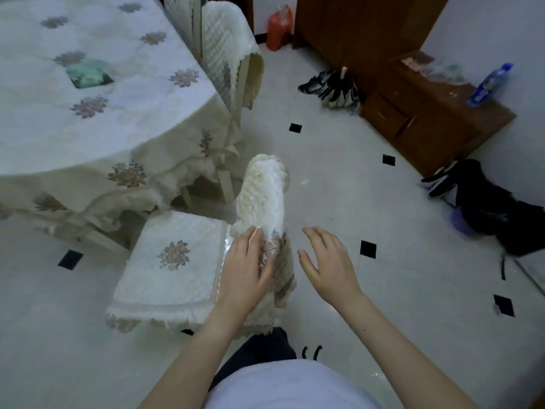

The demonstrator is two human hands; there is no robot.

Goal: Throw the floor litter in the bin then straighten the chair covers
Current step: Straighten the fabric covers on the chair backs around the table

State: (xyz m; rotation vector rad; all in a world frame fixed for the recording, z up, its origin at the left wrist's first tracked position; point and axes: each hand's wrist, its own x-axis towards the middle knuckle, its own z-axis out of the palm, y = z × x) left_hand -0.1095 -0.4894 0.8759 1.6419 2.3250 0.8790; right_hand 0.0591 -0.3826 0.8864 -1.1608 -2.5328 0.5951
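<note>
The near chair's frame is almost wholly hidden under its white quilted covers, and its legs cannot be made out. The backrest is seen from above, so only the narrow top of the back cover (264,199) shows clearly; how far it hangs down behind is hard to tell. The table (97,84) is cut off at the left and top edges, and a green thing (89,73) on it is too blurred to name. A second chair (227,54) stands tucked against the table further off. The left hand (246,268) lies flat on the near end of the back cover, fingers together and pressed onto the embroidered flower patch, palm down, gripping nothing. The right hand (326,261) hovers just beside the cover on its right, apart from it, fingers spread wide and empty. The seat cover (174,261) lies just left of the left hand, its fringe hanging over the front edge.
</note>
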